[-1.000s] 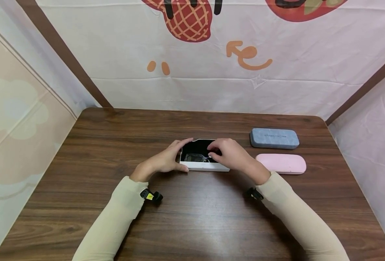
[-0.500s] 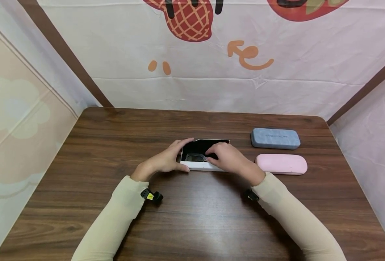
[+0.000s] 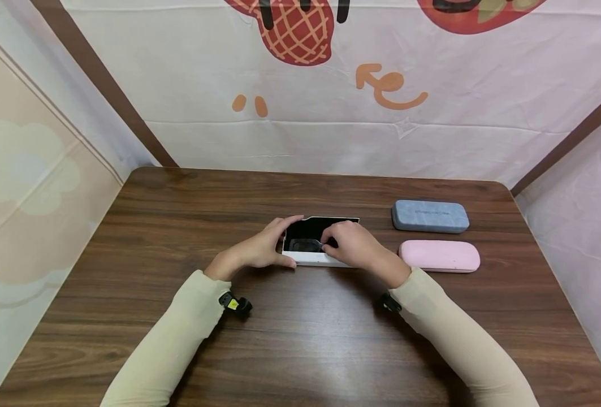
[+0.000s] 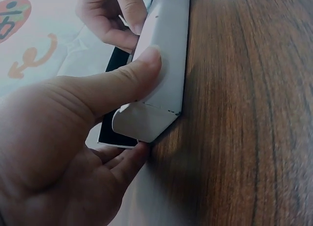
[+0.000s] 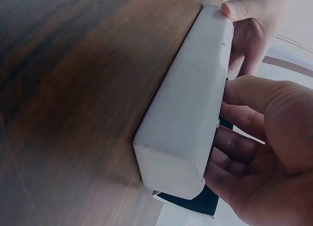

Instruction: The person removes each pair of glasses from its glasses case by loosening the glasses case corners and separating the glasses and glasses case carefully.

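A white glasses case [image 3: 312, 259] with a black lining lies open on the table, its lid raised at the back. Inside, towards the left, are glasses [image 3: 304, 245] with clear-looking lenses. My left hand [image 3: 262, 249] grips the case's left end; in the left wrist view its thumb lies along the white front [image 4: 168, 55] and its fingers curl behind. My right hand [image 3: 355, 246] reaches into the case, thumb and forefinger pinching the glasses near their middle. In the right wrist view the white front wall [image 5: 188, 94] hides the pinched part and the fingertips.
To the right, a blue glasses case [image 3: 429, 216] lies behind a pink one [image 3: 439, 256], both closed. The pink case is close to my right wrist. The brown wooden table [image 3: 300, 339] ends at a printed cloth [image 3: 300, 141] at the back.
My right hand has moved a little left and lower into the white case and now closes its fingertips on the glasses. My left hand keeps its grip on the case.
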Available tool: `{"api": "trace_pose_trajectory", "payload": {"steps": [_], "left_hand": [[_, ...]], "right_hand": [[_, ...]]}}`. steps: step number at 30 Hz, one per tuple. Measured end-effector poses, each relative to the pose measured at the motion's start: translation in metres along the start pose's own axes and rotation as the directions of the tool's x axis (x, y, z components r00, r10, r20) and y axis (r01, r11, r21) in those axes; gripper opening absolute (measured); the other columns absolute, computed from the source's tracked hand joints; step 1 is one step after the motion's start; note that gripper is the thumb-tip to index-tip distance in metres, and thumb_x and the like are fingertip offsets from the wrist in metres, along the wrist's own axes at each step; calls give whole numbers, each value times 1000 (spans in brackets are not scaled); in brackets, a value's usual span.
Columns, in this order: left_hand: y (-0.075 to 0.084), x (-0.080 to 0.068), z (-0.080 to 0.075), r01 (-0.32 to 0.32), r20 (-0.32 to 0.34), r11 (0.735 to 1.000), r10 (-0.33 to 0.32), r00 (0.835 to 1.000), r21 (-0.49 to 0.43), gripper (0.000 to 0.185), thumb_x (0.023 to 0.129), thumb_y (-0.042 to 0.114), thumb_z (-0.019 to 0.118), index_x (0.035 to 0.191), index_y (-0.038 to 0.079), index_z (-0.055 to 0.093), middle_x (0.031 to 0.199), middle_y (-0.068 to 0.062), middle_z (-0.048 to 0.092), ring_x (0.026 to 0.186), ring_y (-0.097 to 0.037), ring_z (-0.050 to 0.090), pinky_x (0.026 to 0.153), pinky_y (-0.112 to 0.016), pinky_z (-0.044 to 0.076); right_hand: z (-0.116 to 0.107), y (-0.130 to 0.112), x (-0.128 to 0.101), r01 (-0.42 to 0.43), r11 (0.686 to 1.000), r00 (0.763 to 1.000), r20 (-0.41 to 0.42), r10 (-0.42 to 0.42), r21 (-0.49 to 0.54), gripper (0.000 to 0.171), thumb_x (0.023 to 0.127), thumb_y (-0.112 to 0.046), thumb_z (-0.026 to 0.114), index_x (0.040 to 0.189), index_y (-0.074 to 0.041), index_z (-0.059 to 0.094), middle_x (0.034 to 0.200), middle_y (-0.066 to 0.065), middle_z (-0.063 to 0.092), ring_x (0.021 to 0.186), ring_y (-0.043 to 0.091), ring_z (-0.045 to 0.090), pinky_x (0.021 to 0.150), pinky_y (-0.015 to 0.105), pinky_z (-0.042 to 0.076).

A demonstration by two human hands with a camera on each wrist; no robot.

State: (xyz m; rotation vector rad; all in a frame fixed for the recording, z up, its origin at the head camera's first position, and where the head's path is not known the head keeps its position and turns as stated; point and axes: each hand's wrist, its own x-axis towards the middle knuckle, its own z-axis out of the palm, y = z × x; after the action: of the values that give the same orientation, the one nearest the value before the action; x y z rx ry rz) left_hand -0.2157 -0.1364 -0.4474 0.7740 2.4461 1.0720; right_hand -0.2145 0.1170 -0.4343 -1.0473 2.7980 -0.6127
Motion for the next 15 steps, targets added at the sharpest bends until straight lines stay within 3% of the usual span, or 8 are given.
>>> {"api": "trace_pose_trajectory", "payload": {"steps": [6, 15], "left_hand": [[-2, 1, -2, 4, 12, 1000, -4, 1000, 2, 101, 82, 17, 88, 160, 12, 24, 146, -23, 36, 126, -35, 43, 107, -52, 38], [-3, 4, -4, 35, 41, 999, -36, 998, 23, 101, 82, 21, 88, 160, 16, 25, 135, -17, 41, 114, -29, 42, 100, -48, 39]], "right_hand": [[1, 0, 0, -19, 1000, 1000, -16, 20, 9, 7, 94, -14, 72, 98, -10, 76, 96, 2, 74, 85, 16, 68, 79, 38, 55], [-1, -2, 1, -46, 999, 999, -25, 46, -8, 8, 94, -14, 71, 99, -10, 75, 96, 2, 74, 81, 15, 66, 76, 39, 54]]}}
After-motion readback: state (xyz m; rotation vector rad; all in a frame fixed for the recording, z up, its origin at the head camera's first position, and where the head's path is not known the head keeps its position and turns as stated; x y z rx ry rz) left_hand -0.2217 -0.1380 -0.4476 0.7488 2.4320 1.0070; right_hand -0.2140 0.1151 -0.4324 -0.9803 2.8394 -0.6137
